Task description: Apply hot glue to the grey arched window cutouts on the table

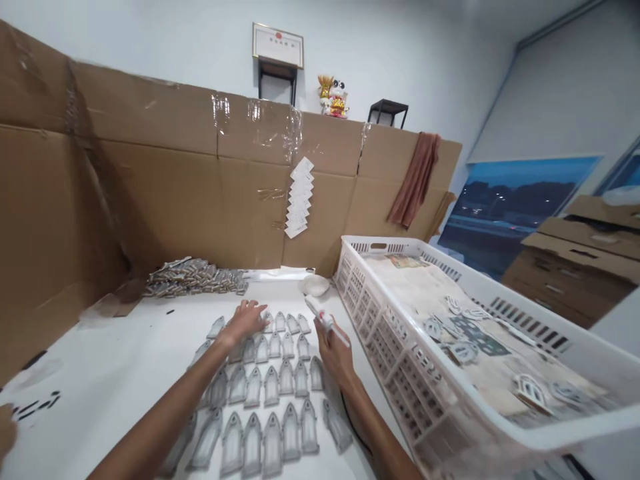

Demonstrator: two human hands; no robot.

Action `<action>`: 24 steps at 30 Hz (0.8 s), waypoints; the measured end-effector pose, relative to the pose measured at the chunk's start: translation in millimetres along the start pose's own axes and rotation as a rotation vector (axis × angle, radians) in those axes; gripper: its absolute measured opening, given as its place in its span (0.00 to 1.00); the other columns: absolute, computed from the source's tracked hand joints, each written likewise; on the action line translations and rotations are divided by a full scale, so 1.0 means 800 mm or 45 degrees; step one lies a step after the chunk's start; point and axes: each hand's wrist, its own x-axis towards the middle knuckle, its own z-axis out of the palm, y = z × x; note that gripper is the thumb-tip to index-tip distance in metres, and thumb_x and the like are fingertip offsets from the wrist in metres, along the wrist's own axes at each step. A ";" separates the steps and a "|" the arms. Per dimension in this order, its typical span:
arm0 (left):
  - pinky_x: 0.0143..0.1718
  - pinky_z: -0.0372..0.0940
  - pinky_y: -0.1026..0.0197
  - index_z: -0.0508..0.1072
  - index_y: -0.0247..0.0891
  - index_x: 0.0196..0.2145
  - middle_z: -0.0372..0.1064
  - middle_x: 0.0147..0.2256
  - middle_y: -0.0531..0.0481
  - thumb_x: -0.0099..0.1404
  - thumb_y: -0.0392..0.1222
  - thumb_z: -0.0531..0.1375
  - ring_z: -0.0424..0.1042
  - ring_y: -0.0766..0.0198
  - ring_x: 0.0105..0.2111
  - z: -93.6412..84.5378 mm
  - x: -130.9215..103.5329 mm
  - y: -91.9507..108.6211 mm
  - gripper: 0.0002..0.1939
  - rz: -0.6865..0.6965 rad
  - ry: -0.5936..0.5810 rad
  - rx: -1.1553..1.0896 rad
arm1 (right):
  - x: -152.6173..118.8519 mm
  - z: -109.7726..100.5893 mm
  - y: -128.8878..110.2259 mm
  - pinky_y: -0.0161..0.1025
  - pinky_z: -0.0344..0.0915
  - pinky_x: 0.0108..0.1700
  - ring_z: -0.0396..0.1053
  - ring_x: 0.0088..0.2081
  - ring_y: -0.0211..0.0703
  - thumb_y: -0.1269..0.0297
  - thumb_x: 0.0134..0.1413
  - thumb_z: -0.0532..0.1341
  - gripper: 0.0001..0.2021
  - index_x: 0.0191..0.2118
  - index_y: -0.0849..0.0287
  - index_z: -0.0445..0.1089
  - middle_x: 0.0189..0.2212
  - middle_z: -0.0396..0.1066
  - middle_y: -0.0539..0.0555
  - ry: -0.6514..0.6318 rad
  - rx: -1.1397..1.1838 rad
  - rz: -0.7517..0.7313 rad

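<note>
Several grey, arch-shaped, shell-like pieces (271,387) lie in rows across the white table (115,373). My left hand (246,320) reaches over the far row, fingers apart, fingertips close to a piece at that row's left part; whether they touch it I cannot tell. My right hand (334,347) is wrapped round a slim white tool (326,321) with a red mark, its narrow end pointing away to the upper left. What kind of tool it is I cannot make out. A dark cord runs beside my right forearm.
A white plastic crate (395,347) with flat, pale parts stands right. Behind is a heap of small grey metallic pieces (195,277), a pale round dish (315,285) and a cardboard wall (200,193). Another person's hand (6,430) shows at the left edge near black strips (37,405).
</note>
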 end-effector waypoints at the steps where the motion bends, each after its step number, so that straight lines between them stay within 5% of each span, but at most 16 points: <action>1: 0.63 0.58 0.39 0.79 0.39 0.60 0.70 0.63 0.32 0.63 0.48 0.65 0.63 0.34 0.64 0.002 0.008 -0.004 0.28 0.006 -0.033 0.017 | -0.004 0.003 0.002 0.41 0.70 0.49 0.79 0.47 0.52 0.48 0.75 0.51 0.22 0.50 0.56 0.77 0.44 0.81 0.59 -0.024 0.052 -0.007; 6: 0.65 0.56 0.40 0.84 0.48 0.52 0.74 0.60 0.39 0.60 0.50 0.66 0.62 0.36 0.65 0.003 0.032 -0.019 0.22 0.061 -0.136 0.056 | -0.021 0.007 -0.010 0.39 0.69 0.46 0.77 0.41 0.49 0.51 0.76 0.51 0.18 0.47 0.53 0.75 0.40 0.80 0.54 -0.092 0.210 0.079; 11: 0.64 0.59 0.42 0.83 0.46 0.47 0.77 0.56 0.41 0.55 0.48 0.67 0.66 0.38 0.61 -0.011 0.037 -0.006 0.21 0.055 -0.142 0.067 | -0.026 0.004 -0.020 0.39 0.67 0.41 0.76 0.38 0.47 0.55 0.76 0.51 0.15 0.45 0.54 0.73 0.37 0.77 0.53 -0.144 0.223 0.023; 16: 0.59 0.62 0.42 0.78 0.45 0.43 0.80 0.46 0.44 0.53 0.47 0.65 0.72 0.40 0.55 -0.022 0.036 0.000 0.18 0.082 -0.057 -0.006 | -0.022 0.006 -0.014 0.39 0.66 0.39 0.75 0.35 0.46 0.57 0.76 0.51 0.14 0.44 0.54 0.72 0.35 0.76 0.52 -0.071 0.195 -0.042; 24: 0.54 0.65 0.44 0.73 0.47 0.43 0.80 0.33 0.49 0.53 0.52 0.62 0.77 0.45 0.43 -0.006 0.021 0.004 0.19 0.147 0.076 -0.255 | -0.014 0.007 -0.004 0.38 0.66 0.37 0.75 0.34 0.47 0.53 0.75 0.52 0.15 0.46 0.52 0.74 0.34 0.77 0.51 0.027 0.118 -0.010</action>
